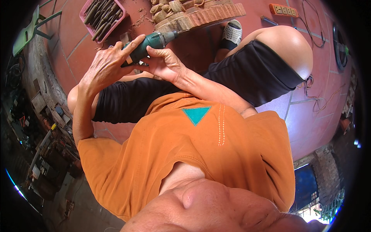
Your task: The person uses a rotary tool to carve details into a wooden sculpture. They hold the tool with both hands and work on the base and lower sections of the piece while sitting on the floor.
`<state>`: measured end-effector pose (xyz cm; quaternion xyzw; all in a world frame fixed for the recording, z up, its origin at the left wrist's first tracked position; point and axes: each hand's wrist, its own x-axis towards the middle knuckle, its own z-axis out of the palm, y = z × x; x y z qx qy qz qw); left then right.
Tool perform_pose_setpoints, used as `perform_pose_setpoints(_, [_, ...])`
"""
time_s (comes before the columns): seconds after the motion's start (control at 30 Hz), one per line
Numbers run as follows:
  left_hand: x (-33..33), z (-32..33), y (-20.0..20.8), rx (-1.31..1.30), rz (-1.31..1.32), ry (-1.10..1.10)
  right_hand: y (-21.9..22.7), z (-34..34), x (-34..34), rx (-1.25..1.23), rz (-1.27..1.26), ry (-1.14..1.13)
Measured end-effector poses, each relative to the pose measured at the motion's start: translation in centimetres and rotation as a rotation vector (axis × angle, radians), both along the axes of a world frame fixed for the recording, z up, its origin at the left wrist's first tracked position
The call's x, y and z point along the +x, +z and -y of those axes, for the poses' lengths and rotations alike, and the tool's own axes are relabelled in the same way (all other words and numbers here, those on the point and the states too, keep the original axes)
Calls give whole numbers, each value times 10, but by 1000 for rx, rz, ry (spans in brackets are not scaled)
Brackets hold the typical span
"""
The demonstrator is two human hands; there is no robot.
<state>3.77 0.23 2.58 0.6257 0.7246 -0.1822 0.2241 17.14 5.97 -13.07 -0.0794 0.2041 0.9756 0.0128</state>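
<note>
My left hand (103,64) and right hand (167,65) clasp the green-and-black cylindrical power tool (154,41) at eleven o'clock, apparently for steadiness.

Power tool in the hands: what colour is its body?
The power tool has a dark green body; it shows best in the head view.

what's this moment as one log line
left hand: holding green power tool; right hand: holding same tool; tool nose: near carved wood
</note>
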Motion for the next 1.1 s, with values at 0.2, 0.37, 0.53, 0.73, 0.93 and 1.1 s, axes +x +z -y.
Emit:
perform_pose_setpoints(0.2, [0, 0, 0, -2, 5, 9, 2, -2, 0, 8, -20, -15])
perform_pose_setpoints(0.37, [0, 1, -1, 0, 2, 14, 2, -2, 0, 3, -22, -13])
perform_pose_setpoints(0.53, [0, 1, -1, -7, -7, 14, 4, -3, 0, 22, -24, -26])
perform_pose_setpoints(0.73, [0, 1, -1, -11, 4, 19, 2, -2, 0, 15, -23, -28])
perform_pose_setpoints(0.93, [0, 2, -1, -5, 0, 15, 0, -1, -1, 54, -24, -19])
perform_pose_setpoints(1.1, [0, 3, -2, 2, 2, 20, -1, -1, -2, 64, -31, -21])
